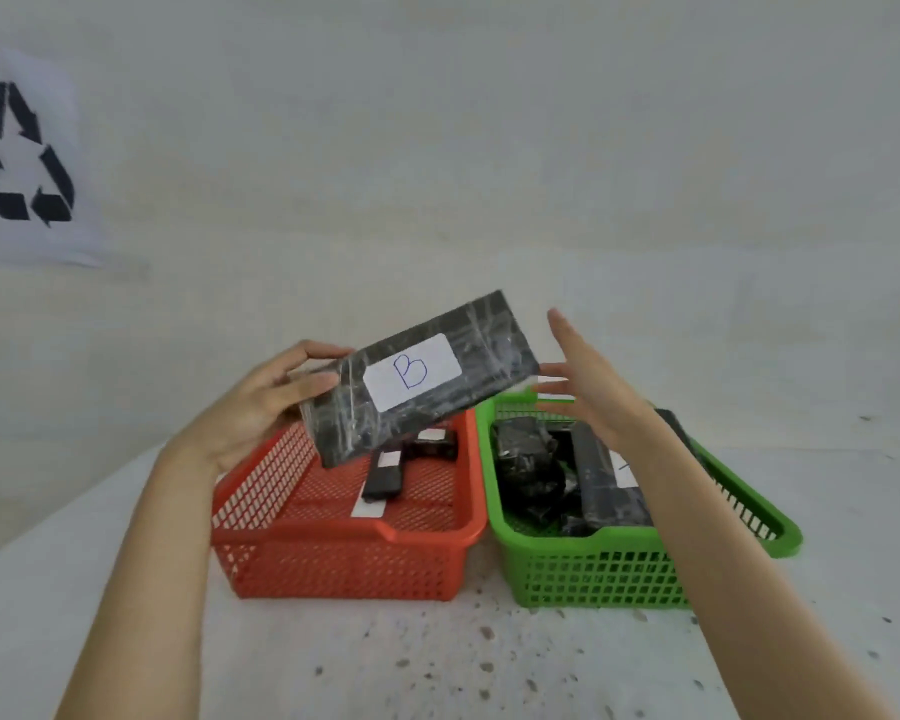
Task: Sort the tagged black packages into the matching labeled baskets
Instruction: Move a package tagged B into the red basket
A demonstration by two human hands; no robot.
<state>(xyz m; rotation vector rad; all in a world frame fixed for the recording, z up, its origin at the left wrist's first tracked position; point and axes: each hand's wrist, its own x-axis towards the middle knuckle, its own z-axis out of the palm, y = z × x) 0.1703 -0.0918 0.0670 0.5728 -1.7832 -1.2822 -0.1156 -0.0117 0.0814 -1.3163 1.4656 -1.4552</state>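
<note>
My left hand (261, 402) grips one end of a flat black package (484, 350) wrapped in clear tape, tilted up to the right above the red basket (333, 553). Its white tag reads B. Beside the package's right end, my right hand (588, 387) is spread with the fingers apart and holds nothing. Two small tagged black packages (385, 475) lie inside the red basket. To its right, the green basket (593, 569) holds several black packages (528, 459), partly hidden by my right forearm.
Both baskets stand side by side on a speckled white table (437, 662) that runs up to a pale wall. A white sheet with a black recycling symbol (22, 153) hangs on the wall at the far left.
</note>
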